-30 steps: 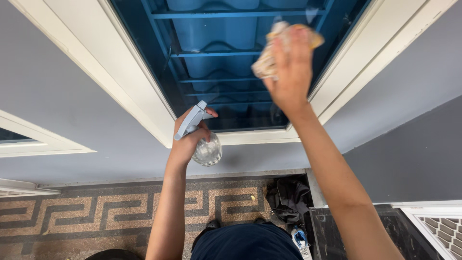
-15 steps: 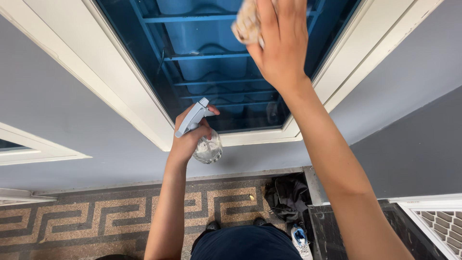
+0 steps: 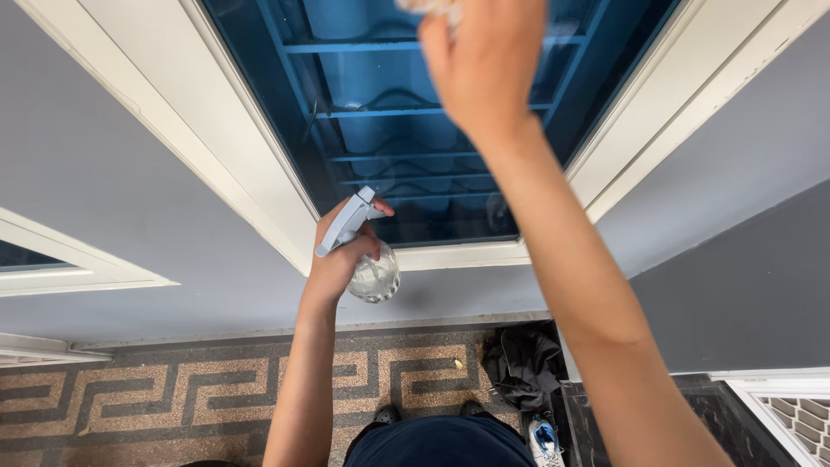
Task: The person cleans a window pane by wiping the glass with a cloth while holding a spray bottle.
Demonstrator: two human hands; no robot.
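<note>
My left hand (image 3: 337,251) grips a clear spray bottle (image 3: 373,275) with a pale grey trigger head, held just below the window's lower left corner. My right hand (image 3: 484,60) is raised against the blue-tinted window pane (image 3: 380,138), pressing a yellowish cloth (image 3: 430,7) whose edge peeks out at the top of the view. Most of the cloth is hidden behind the hand or cut off by the frame. Horizontal bars show behind the glass.
A white window frame (image 3: 251,147) surrounds the pane, set in a grey wall (image 3: 112,190). Below lies a patterned floor (image 3: 173,389) with a dark crumpled cloth (image 3: 523,367) in the corner. A second white frame (image 3: 78,259) is at left, and a grille (image 3: 800,411) at lower right.
My right hand with the cloth has slid up and leftward across the glass, from the pane's right side toward its top middle. The left hand and spray bottle have stayed nearly still.
</note>
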